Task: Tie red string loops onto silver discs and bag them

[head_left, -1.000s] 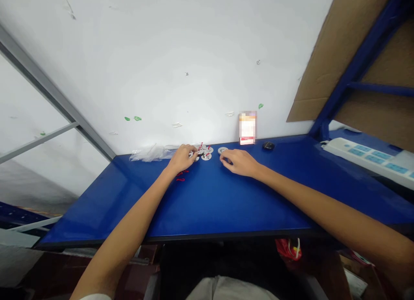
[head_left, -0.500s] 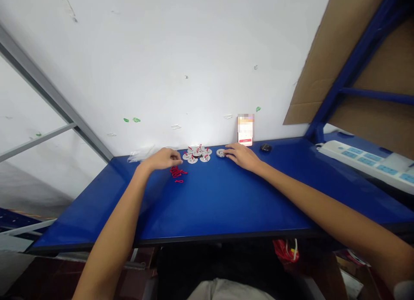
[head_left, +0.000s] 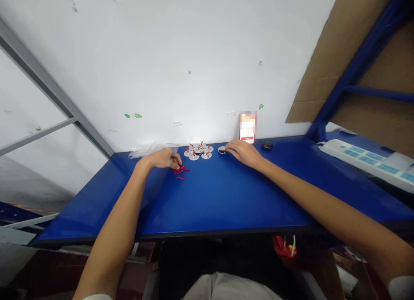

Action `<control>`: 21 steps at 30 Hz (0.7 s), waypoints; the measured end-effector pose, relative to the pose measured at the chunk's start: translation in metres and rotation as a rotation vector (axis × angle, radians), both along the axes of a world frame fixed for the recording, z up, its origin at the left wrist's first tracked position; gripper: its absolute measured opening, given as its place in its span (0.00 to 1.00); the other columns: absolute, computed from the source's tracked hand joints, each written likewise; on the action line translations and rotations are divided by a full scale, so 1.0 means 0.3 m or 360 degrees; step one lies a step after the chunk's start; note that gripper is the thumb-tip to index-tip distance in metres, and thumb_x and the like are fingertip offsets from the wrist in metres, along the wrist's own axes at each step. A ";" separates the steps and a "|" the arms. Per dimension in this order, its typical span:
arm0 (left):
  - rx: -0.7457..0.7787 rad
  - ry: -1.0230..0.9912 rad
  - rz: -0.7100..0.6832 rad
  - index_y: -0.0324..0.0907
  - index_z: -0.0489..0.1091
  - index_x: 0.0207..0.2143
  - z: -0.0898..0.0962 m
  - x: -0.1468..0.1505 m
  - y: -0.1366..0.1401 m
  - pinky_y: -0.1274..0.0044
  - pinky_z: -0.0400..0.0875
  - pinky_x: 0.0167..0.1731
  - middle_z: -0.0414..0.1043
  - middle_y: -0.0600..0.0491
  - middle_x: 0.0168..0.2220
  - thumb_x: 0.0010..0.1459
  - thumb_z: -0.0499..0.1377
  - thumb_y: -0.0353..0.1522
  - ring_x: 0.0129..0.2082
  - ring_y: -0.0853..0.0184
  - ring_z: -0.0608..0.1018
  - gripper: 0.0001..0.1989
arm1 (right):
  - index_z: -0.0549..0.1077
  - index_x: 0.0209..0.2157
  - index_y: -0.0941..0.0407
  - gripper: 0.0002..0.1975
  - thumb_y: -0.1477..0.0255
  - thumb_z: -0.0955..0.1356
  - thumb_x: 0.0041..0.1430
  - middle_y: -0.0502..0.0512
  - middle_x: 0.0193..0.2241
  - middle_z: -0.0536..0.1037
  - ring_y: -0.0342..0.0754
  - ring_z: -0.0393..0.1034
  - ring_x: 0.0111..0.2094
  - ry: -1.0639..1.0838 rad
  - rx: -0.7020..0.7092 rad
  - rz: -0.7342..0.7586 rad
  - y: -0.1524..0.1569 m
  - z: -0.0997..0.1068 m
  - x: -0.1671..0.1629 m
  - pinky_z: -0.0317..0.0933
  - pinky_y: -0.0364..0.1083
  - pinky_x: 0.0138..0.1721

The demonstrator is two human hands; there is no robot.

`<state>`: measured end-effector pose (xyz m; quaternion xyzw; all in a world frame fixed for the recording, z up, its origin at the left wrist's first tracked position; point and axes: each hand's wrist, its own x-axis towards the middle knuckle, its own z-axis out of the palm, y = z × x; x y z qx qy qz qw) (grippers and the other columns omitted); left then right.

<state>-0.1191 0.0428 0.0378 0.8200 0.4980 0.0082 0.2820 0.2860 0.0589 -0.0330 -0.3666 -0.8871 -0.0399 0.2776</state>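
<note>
My left hand is low over a small pile of red cord loops, its fingertips pinched at the pile's back edge. Exactly which loop lies between the fingers is hidden. One single loop lies just in front. To the right, my right hand has its fingers drawn together at the edge of a round silvery disc; a dark patch shows beside the fingertips. Between both hands is a cluster of several similar discs, with red loops on them.
A lit phone leans on the wall behind my right hand. Nearby lies a small black object. Clear plastic bags lie at the back left of the blue table. A white power strip is at the right.
My left hand has lowered onto the red loops, its fingertips closing there. My right fingers have drawn closer together at the disc, where a dark patch now shows. The view has shifted slightly.
</note>
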 end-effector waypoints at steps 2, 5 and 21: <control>0.0009 -0.0013 -0.0016 0.50 0.85 0.39 0.002 -0.002 -0.002 0.76 0.72 0.34 0.85 0.55 0.35 0.52 0.69 0.39 0.34 0.62 0.84 0.12 | 0.80 0.48 0.54 0.14 0.70 0.63 0.77 0.62 0.46 0.84 0.58 0.78 0.47 0.0049 0.0042 -0.0026 -0.010 0.012 -0.002 0.68 0.55 0.51; 0.0050 -0.0014 -0.0043 0.50 0.85 0.39 0.010 0.010 -0.012 0.77 0.71 0.34 0.85 0.55 0.34 0.54 0.68 0.40 0.34 0.63 0.83 0.11 | 0.80 0.47 0.54 0.14 0.67 0.63 0.78 0.61 0.46 0.85 0.58 0.78 0.47 0.0134 0.0105 -0.0035 -0.031 0.035 -0.008 0.67 0.55 0.52; 0.0302 0.0108 -0.0252 0.49 0.84 0.34 -0.029 0.092 -0.019 0.75 0.68 0.35 0.84 0.53 0.37 0.52 0.69 0.33 0.35 0.62 0.80 0.06 | 0.82 0.45 0.51 0.14 0.67 0.63 0.78 0.61 0.48 0.84 0.57 0.77 0.49 0.0239 0.0117 0.0129 -0.081 0.053 -0.034 0.69 0.55 0.53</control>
